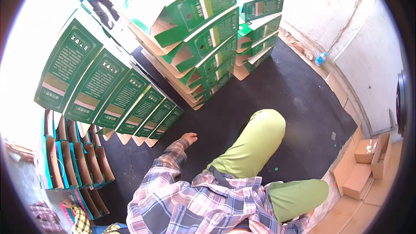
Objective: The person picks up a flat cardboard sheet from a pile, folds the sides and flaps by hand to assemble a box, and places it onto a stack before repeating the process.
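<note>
Green boxes [113, 106]: stacked on black mat [310, 104]
Left hand [190, 138]: loosely open, near boxes
Right hand [309, 214]: below knee [315, 193], cannot tell its state

Bare black mat [303, 91] lies open from the knee [264, 130] to its far right corner; stacked green boxes [212, 47] and leaning cartons [112, 82] block its left side.

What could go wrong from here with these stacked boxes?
The tall stack of printed green cardboard boxes has uneven, jutting edges; a bump might topple it. Your left hand is near the slanting green cardboard row, whose projecting brown flaps could snag your plaid sleeve.
</note>
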Tool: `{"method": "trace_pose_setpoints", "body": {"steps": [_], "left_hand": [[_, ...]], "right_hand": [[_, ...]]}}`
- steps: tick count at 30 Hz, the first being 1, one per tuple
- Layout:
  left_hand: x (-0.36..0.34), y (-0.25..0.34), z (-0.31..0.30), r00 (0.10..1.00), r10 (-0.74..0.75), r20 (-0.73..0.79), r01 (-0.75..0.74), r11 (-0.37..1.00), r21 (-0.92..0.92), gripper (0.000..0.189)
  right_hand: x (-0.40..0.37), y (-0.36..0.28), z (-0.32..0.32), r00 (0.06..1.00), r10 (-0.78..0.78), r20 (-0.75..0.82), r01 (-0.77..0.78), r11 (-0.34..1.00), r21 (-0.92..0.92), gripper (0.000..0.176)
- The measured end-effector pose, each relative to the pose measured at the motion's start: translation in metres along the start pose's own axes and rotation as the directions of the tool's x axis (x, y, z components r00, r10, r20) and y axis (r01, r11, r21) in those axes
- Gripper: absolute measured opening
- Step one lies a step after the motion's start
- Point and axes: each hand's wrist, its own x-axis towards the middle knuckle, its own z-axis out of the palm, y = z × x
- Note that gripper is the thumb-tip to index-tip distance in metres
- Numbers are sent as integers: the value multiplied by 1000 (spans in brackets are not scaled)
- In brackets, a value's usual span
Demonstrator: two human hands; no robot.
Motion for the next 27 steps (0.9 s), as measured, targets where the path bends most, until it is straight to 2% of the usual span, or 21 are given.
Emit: {"method": "trace_pose_setpoints", "body": {"steps": [2,4,5,6,7,8,9,10,11,12,14,15,16,18,19,21,22,23,24,25,27], "left_hand": [[-3,32,-4,993,113,-41,-116,989,-94,39],[10,64,-11,945,292,-148,-310,944,-110,33],[13,90,-16,887,396,-238,-435,889,-141,30],[5,128,-27,785,535,-312,-570,822,-25,29],[-1,167,-34,753,548,-364,-633,755,-174,26],[-10,206,-39,615,671,-415,-770,625,-131,20],[-41,256,-40,726,565,-392,-685,644,-339,15],[-58,294,-39,626,671,-397,-779,548,-304,17],[-75,326,-31,551,734,-396,-830,436,-348,20],[-102,357,-22,505,778,-375,-863,440,-249,22],[-120,389,9,450,853,-265,-875,363,-319,23],[-127,399,29,396,903,-170,-878,317,-359,22],[-134,404,52,364,931,-40,-882,330,-337,22],[-136,405,99,285,944,166,-887,325,-327,21],[-131,397,124,298,916,268,-863,379,-335,21],[-113,372,159,425,768,478,-733,602,-315,22],[-94,352,173,457,726,514,-708,647,-283,23],[-77,335,183,488,679,548,-680,690,-250,24],[-78,333,186,502,625,597,-744,664,-70,26],[-77,329,186,500,613,611,-744,666,-60,26],[-76,328,184,432,690,581,-845,535,-8,27]], "right_hand": [[-1,11,2,999,23,42,-24,999,23,29],[0,22,3,995,35,93,-39,998,45,29],[-2,28,5,993,36,113,-43,998,54,29],[-1,35,6,989,33,146,-42,997,59,29],[-6,41,5,986,24,164,-39,995,87,30],[-8,49,3,983,15,184,-34,994,101,30],[-16,57,3,981,0,192,-23,993,118,30],[-23,69,-1,979,-12,202,-16,991,136,30],[-36,79,1,980,-15,198,-15,988,152,30],[-40,94,0,981,-17,194,-14,988,153,31],[-56,117,7,990,40,133,-50,996,75,31],[-65,125,5,981,180,65,-173,979,-106,31],[-89,132,12,970,225,-89,-234,965,-120,30],[-110,164,-7,938,315,-148,-332,936,-116,33],[-119,184,-20,911,364,-192,-380,924,-51,32],[-138,210,-40,848,461,-262,-467,883,44,30],[-147,219,-48,802,521,-292,-517,850,98,29],[-151,232,-58,795,527,-299,-518,847,117,29],[-155,246,-67,731,598,-330,-556,802,220,29],[-163,258,-72,658,666,-351,-586,746,316,30],[-175,279,-81,648,685,-333,-561,725,400,30]]}}
